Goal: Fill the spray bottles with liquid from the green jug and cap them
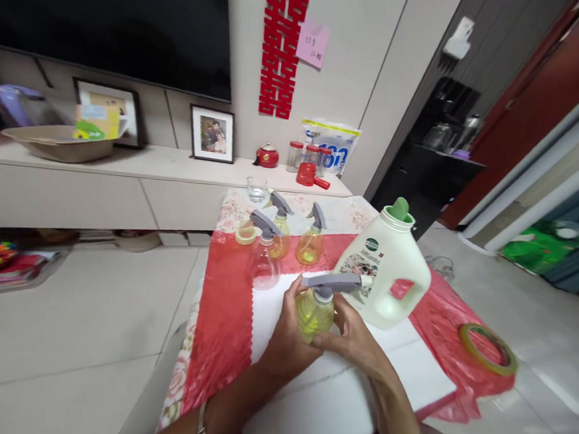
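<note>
Both my hands hold a small yellow spray bottle (pixel 315 311) with a grey trigger head, just above the white sheet (pixel 306 392) on the table. My left hand (pixel 287 337) wraps round the bottle's left side and bottom. My right hand (pixel 353 336) grips it from the right, fingers curled under the trigger. Right behind it stands a large white detergent jug (pixel 388 271) with a green cap. Three more spray bottles stand farther back: a clear one (pixel 263 258) and two yellow ones (pixel 281 230) (pixel 311 240).
A red cloth (pixel 224 319) covers the table. A roll of tape (pixel 488 347) lies at its right edge, a glass (pixel 256 189) and a small lid (pixel 245 235) at the far end. A low cabinet (pixel 121 190) with frames and jars runs along the wall.
</note>
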A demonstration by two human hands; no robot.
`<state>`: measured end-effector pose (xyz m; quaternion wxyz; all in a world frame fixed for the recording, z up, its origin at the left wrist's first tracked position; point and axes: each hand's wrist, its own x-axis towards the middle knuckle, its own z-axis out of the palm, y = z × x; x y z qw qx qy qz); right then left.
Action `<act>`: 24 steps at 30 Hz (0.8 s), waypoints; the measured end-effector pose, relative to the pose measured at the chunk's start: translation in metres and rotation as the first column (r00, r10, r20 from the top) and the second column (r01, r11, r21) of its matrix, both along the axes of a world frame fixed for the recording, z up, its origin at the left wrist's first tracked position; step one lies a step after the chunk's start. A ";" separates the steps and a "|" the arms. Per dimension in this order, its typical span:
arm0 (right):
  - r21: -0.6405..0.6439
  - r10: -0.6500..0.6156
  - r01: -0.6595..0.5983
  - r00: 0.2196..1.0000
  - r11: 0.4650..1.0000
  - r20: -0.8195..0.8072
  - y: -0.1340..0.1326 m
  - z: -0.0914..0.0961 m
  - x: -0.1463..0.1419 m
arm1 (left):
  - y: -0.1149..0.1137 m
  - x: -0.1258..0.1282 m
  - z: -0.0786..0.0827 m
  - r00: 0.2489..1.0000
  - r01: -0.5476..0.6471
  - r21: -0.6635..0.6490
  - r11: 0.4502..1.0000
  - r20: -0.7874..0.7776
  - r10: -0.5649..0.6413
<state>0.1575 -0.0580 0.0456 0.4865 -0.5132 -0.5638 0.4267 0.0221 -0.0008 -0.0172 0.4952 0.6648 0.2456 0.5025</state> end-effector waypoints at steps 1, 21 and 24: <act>-0.012 0.001 -0.001 1.000 1.000 0.012 -0.005 0.002 0.001 | -0.001 -0.002 0.002 0.996 0.084 0.006 0.996 -0.003 -0.084; 0.354 -0.901 0.831 0.425 0.428 0.091 -0.109 0.080 0.128 | 0.000 -0.001 -0.005 0.967 0.168 0.000 0.986 -0.196 -0.165; 0.352 -0.945 0.877 0.298 0.327 0.137 -0.082 0.069 0.172 | 0.003 0.000 -0.004 0.967 0.144 0.026 0.989 -0.217 -0.135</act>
